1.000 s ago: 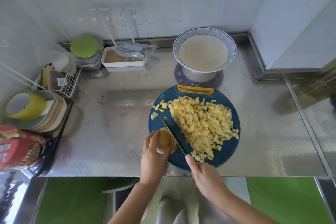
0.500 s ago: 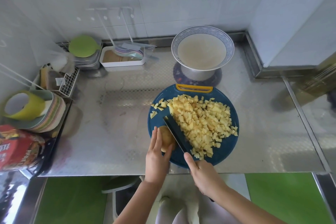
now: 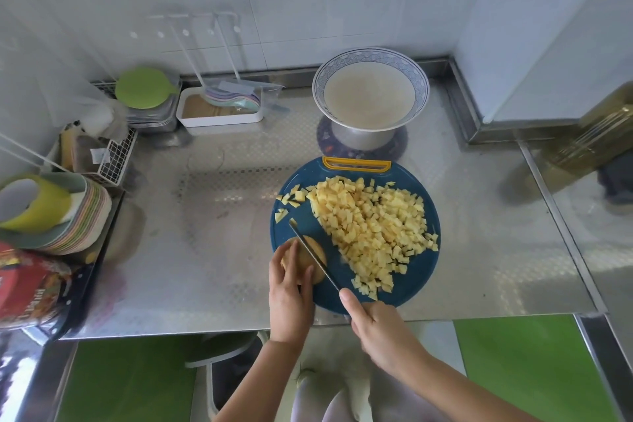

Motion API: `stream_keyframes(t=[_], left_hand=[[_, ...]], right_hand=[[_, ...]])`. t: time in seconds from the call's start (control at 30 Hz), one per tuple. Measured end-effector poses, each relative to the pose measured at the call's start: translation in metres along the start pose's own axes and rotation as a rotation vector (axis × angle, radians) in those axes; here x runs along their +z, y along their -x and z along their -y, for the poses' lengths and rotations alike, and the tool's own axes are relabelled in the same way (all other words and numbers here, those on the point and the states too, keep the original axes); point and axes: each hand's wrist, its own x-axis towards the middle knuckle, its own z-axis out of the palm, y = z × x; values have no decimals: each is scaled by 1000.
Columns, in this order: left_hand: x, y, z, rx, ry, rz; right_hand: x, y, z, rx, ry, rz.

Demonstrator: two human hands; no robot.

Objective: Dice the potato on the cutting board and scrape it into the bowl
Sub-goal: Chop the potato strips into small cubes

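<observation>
A round blue cutting board [image 3: 423,279] with a yellow handle lies near the counter's front edge. A big heap of diced potato [image 3: 370,226] covers its middle and right. At the board's near left sits a whole potato piece [image 3: 318,255]. My left hand [image 3: 289,291] holds it from the left and near side. My right hand [image 3: 380,329] grips the knife [image 3: 313,255], whose blade lies across the top of that potato piece. The blue-rimmed bowl [image 3: 371,92] stands behind the board on a metal base.
A white tray [image 3: 219,111] and a green lid on metal trays [image 3: 145,87] stand at the back left. Stacked plates with a yellow cup [image 3: 51,212], a wire basket [image 3: 116,158] and a red packet [image 3: 30,291] crowd the left edge. The steel counter [image 3: 205,233] ends just below the board.
The knife has moved left from beside the potato piece onto its top. My left hand has shifted its fingers along the piece's left side.
</observation>
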Motion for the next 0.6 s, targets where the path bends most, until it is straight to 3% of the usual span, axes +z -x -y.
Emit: stream_keyframes(t=[0.3,0.6], left_hand=[[-3,-2,-1,-41,64,-32],[1,4,-2,9,18,43]], right_hand=[[7,1,6,-76,45,-30],[11,-6,-5,33,5,-57]])
